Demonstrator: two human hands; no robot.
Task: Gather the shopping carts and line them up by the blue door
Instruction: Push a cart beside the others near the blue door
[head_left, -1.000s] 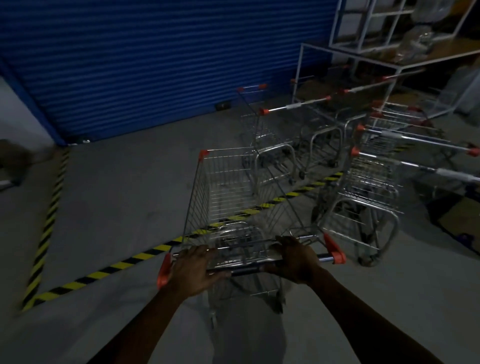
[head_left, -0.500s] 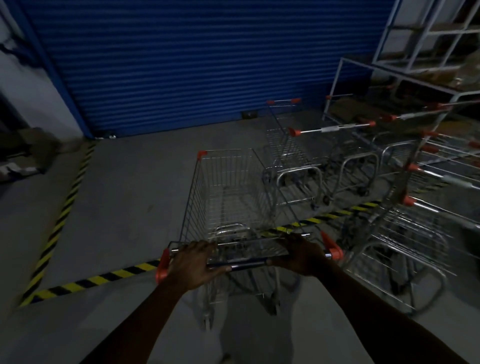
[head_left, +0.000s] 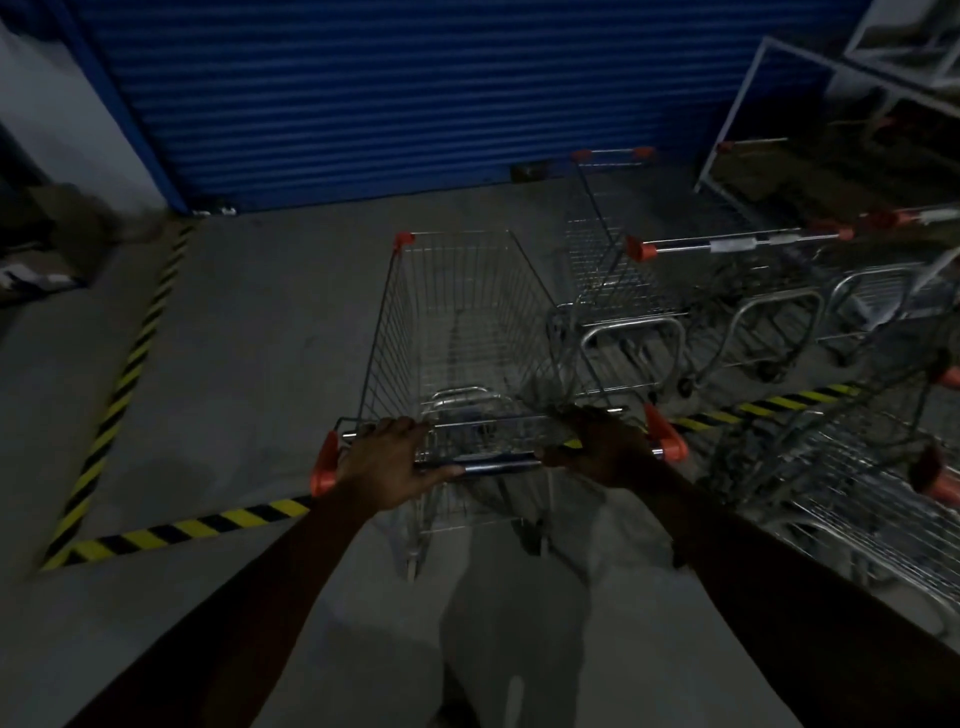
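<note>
Cart (head_left: 457, 322): wire basket on wheels with orange corner caps, standing mid-floor with its nose toward the door (head_left: 389, 93) and its rear over the tape (head_left: 156, 535).

Handle (head_left: 498, 460): a bar across the cart's near end, with orange end pieces.

Left hand (head_left: 387, 460): clamped on the left part of the handle, fingers laid over the top and thumb along the bar.

Right hand (head_left: 602, 452): wrapped round the right part of the handle, knuckles up.

Open room: bare floor (head_left: 260, 338) lies left of the cart as far as a second striped line running toward the door. More bare floor lies between the cart's nose and the door. On the right there is little room. The basket's right side stands just beside the nearest of the carts (head_left: 618, 280), and I cannot tell whether they touch.

Carts, right side: several are parked in a row, noses toward the door, with orange-capped handles and chrome undertrays. One more stands near the right arm, this side of the tape.

Contents: only wire and floor show through the held basket, with a folded seat flap at its rear. The parked baskets are too dim to read.

Floor: grey concrete, marked with yellow-and-black tape in an L.

Door: blue ribbed roller shutter, down, with a blue frame post at its left.

Rack (head_left: 737, 104): pale metal frame in the far right corner, behind the row.

Clutter (head_left: 67, 234): blurred dark shapes against the left wall.
</note>
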